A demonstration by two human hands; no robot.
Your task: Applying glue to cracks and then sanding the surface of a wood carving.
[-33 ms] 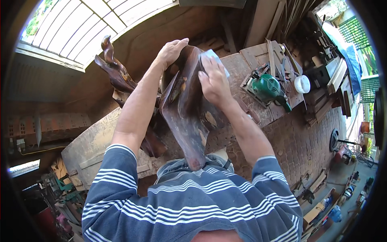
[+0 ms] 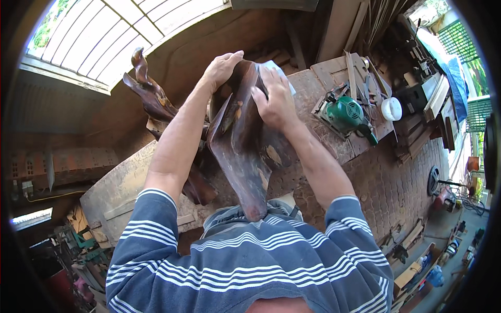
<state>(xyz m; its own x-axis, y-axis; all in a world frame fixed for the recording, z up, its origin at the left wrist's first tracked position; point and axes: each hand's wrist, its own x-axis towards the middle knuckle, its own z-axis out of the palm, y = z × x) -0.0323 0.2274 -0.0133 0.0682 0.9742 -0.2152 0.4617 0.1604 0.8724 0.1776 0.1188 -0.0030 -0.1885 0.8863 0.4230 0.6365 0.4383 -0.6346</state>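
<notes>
A dark, polished piece of gnarled wood (image 2: 235, 151) leans from the workbench toward me, its narrow near end against my waist. At its far top end, my left hand (image 2: 224, 68) grips the edge, fingers over the top. My right hand (image 2: 276, 101) presses a thin pale blue-white sheet (image 2: 288, 86) to the right side of that far end. Whether the sheet is sandpaper or cloth, I cannot tell; the hand covers most of it. Further left, a twisted wooden branch (image 2: 154, 96) of the same dark colour sticks up.
On the workbench (image 2: 128, 177) to the right stand a green power sander (image 2: 344, 112), a white round container (image 2: 391, 109) and several hand tools. Stacked boards (image 2: 436, 101) lie beyond. A barred window (image 2: 120, 36) is at far left, brick paving (image 2: 386, 182) at right.
My right hand has slid slightly away from me and to the left with the sheet along the wood. My left hand stays at almost the same spot.
</notes>
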